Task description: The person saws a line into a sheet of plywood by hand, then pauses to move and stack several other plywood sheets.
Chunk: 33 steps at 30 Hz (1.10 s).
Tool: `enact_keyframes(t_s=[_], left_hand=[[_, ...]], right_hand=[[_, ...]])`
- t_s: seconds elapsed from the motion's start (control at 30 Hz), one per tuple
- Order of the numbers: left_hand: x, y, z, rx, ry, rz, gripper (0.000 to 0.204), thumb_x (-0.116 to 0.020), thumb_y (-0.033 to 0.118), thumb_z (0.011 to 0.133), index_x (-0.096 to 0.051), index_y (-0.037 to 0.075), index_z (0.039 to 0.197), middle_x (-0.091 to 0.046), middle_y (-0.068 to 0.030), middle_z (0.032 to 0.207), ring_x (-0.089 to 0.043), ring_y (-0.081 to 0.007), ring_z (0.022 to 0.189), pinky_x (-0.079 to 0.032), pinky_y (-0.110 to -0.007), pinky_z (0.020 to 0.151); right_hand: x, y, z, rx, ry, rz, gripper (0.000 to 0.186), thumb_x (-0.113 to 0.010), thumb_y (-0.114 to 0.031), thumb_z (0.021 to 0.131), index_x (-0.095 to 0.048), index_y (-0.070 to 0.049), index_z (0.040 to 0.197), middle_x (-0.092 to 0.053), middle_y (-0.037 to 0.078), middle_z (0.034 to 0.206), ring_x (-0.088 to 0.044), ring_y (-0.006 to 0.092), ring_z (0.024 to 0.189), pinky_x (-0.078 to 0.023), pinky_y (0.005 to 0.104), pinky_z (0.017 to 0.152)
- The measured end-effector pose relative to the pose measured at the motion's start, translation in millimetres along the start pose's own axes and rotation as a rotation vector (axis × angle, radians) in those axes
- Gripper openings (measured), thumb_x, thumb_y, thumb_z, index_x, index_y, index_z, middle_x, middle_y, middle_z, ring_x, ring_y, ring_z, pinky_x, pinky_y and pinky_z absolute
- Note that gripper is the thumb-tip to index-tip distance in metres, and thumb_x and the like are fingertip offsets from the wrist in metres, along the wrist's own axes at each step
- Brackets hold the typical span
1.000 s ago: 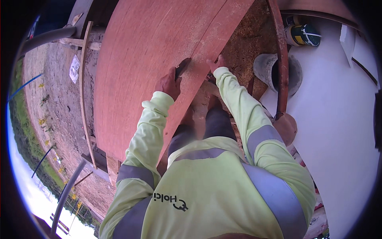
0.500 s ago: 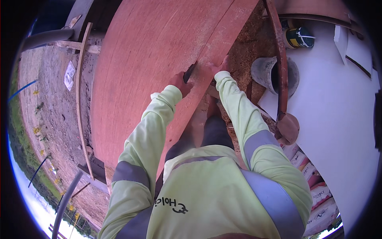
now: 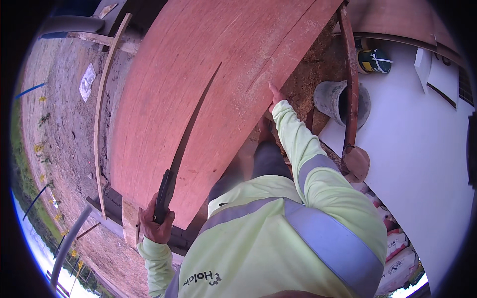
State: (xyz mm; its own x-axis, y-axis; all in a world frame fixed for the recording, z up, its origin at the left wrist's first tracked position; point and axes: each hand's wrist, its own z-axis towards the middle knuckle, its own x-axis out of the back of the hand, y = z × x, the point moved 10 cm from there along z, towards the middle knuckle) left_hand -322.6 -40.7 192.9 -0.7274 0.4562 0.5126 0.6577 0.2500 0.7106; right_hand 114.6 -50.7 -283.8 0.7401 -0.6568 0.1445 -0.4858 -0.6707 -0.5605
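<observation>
A reddish plywood sheet (image 3: 149, 134) fills the middle, with a dark cut line running down from its far edge and sawdust scattered around it. My left hand (image 3: 158, 224) is closed around the black handle of a handsaw (image 3: 180, 149) at the sheet's near left corner. The long dark blade points away over the plywood, clear of the cut line. My right hand (image 3: 277, 98) grips the sheet's right edge near the inner end of the cut, one digit on top; the fingers beneath are hidden.
Right of the sheet stand a grey bucket (image 3: 328, 102), a reddish metal bar (image 3: 350, 79) and a dark green pail (image 3: 375, 60). A white panel (image 3: 417, 149) lies farther right, with stacked bags (image 3: 397, 263) near me. A wooden strip (image 3: 102, 114) runs along the left.
My left hand has swung back toward the lower left with the handsaw, and the blade is out of the cut. My right hand stays at the board's edge.
</observation>
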Motion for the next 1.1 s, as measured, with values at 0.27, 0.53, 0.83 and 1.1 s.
enact_keyframes(t_s=[0.27,0.53,0.83,1.1], left_hand=[[-66,-58,10,0.146,0.092,-0.317,0.054,-0.069,0.025,0.084,-0.055,-0.006,0.126,-0.059,-0.0023,0.064,-0.054,-0.0086,0.056,-0.045,-0.024,0.054],[-107,-63,61,0.249,0.031,-0.343,0.066,-0.074,0.032,0.083,-0.05,-0.006,0.13,-0.059,-0.0018,0.065,-0.053,-0.008,0.057,-0.044,-0.024,0.053],[-128,-64,65,0.254,0.068,-0.393,0.069,-0.073,0.037,0.084,-0.049,-0.006,0.131,-0.058,-0.0013,0.065,-0.053,-0.0077,0.057,-0.043,-0.024,0.054],[-125,-53,79,0.197,0.158,-0.462,0.061,-0.076,0.037,0.081,-0.054,-0.005,0.12,-0.058,-0.0014,0.067,-0.052,-0.0083,0.057,-0.043,-0.024,0.052]], right_hand=[[-39,43,27,-0.114,-0.351,0.887,0.062,-0.044,-0.058,0.092,-0.053,-0.013,0.133,-0.056,0.01,0.133,-0.054,0.0322,0.12,-0.042,0.0538,0.102],[-31,75,80,-0.206,-0.414,0.81,0.06,-0.045,-0.056,0.092,-0.053,-0.012,0.133,-0.056,0.011,0.133,-0.054,0.0323,0.119,-0.043,0.0531,0.102],[-22,91,59,-0.288,-0.412,0.773,0.059,-0.046,-0.053,0.092,-0.053,-0.012,0.133,-0.056,0.011,0.132,-0.054,0.0324,0.119,-0.043,0.0522,0.101],[-40,94,67,-0.286,-0.427,0.779,0.057,-0.047,-0.051,0.092,-0.053,-0.011,0.133,-0.056,0.012,0.132,-0.054,0.0325,0.118,-0.044,0.0515,0.1]])
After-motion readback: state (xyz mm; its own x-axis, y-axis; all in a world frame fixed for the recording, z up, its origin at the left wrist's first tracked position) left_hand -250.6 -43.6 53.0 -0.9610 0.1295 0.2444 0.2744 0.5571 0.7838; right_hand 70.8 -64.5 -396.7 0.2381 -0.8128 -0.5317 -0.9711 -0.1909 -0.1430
